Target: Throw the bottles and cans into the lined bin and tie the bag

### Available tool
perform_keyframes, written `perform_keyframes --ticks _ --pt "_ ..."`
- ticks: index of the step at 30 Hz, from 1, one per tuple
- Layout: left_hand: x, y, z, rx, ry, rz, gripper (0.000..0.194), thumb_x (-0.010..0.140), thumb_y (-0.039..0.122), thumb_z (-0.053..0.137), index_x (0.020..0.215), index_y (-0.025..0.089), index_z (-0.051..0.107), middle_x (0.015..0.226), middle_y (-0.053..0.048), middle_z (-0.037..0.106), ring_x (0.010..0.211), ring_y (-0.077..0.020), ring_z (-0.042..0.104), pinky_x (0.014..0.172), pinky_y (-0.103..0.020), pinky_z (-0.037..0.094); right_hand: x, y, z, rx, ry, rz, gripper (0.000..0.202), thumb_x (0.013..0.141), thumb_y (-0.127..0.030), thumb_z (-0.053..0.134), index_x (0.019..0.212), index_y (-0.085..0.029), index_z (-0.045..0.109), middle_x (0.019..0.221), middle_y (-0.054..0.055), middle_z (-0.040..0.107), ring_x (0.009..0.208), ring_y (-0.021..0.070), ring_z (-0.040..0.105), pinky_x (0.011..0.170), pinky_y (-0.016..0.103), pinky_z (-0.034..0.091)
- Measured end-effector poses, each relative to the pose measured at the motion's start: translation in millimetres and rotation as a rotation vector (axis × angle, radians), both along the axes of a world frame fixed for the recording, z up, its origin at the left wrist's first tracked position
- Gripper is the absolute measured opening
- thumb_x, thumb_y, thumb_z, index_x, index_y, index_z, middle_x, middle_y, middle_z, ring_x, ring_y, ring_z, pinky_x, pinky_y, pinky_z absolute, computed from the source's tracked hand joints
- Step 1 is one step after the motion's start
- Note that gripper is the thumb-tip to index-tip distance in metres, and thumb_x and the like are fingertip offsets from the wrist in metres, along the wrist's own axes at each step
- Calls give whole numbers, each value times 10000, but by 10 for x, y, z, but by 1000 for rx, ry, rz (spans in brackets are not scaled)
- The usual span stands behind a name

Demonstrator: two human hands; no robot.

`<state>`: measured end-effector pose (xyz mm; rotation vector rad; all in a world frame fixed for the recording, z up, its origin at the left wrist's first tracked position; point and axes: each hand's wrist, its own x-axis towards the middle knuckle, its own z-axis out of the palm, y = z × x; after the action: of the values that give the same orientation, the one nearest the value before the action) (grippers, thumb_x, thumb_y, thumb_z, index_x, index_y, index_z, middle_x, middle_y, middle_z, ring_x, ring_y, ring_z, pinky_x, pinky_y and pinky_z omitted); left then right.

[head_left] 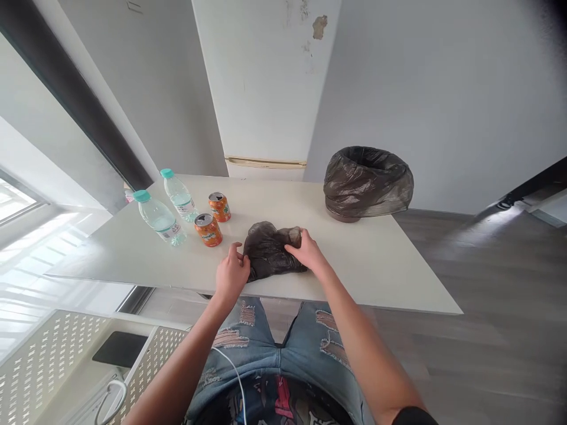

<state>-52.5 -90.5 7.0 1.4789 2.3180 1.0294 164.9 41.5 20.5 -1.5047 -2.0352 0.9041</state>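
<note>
A crumpled black plastic bag point(271, 254) lies on the white table point(376, 265) near its front edge. My right hand point(308, 249) pinches the bag's right side between thumb and fingers. At the bag's left edge is my left hand point(233, 270), its thumb against the plastic and its index finger raised apart. Left of the bag stand two orange cans point(209, 231) point(220, 208), both upright. Beyond them are two clear bottles with teal caps point(162, 219) point(179, 196).
A bin lined with a black bag point(367, 183) stands at the table's back right. Behind the table is a white fridge point(270, 88). At the lower left, a white perforated basket point(57, 354) holds a dark flat object point(119, 349).
</note>
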Motion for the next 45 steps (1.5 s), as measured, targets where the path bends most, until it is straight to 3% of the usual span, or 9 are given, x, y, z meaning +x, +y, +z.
perform_keyframes --ticks 4,6,9,12,20,28,36,41,45 --pt "170 -105 141 168 265 63 463 955 159 485 1413 152 550 1361 -218 623 1356 -381 550 1128 -567 457 96 -241 105 401 91 -63 590 1028 -423 516 1548 -163 419 1411 224 582 1293 347 594 1079 520 524" --pt "240 -48 227 220 360 -89 485 985 150 441 1459 153 547 1533 -216 524 1474 -363 459 1222 -568 391 77 -324 176 537 79 111 457 1081 -364 388 1481 -198 536 1463 192 574 1385 329 537 1176 521 460" --pt "265 186 245 162 437 -460 522 1041 201 381 1547 166 504 1680 -145 428 1591 -308 341 1308 -523 307 -30 -328 191 519 -83 479 501 1106 -330 292 1509 -205 562 1650 134 461 1547 305 398 1289 524 338" --pt "198 419 69 11 467 -538 594 1069 307 364 1621 95 418 1722 -170 363 1631 -350 262 1318 -572 269 -121 -223 68 391 -286 581 591 1115 -385 272 1663 -191 377 1775 96 249 1649 305 207 1334 573 221" --pt "74 439 -342 -82 525 -479 655 1091 435 334 1603 43 452 1672 -206 435 1604 -383 320 1318 -579 246 -88 -77 -185 308 -376 571 649 1120 -524 269 1691 -222 338 1755 84 305 1625 298 285 1344 558 174" --pt "77 529 -96 -54 470 -447 627 1053 415 437 1581 81 479 1615 -210 511 1532 -376 438 1262 -548 368 -54 -57 -61 502 -279 430 562 1122 -437 268 1555 -212 548 1643 110 494 1501 302 453 1242 498 370" --pt "-60 895 -143 -195 473 -495 685 1079 483 376 1671 140 350 1745 -160 315 1635 -392 227 1307 -621 230 -90 49 -241 319 -375 497 651 1123 -505 261 1690 -195 335 1777 64 235 1650 295 204 1342 567 169" --pt "-77 908 -168 -230 475 -496 686 1083 493 386 1665 133 349 1751 -161 299 1634 -402 217 1306 -626 207 -96 38 -193 337 -362 492 618 1120 -500 280 1674 -243 373 1766 57 282 1641 302 231 1333 580 180" --pt "-133 917 20 -101 429 -385 614 1096 480 365 1592 128 443 1589 -207 531 1487 -364 469 1213 -532 384 14 -49 -28 528 -198 103 518 1100 -423 348 1477 -191 617 1516 184 592 1436 361 507 1199 586 391"
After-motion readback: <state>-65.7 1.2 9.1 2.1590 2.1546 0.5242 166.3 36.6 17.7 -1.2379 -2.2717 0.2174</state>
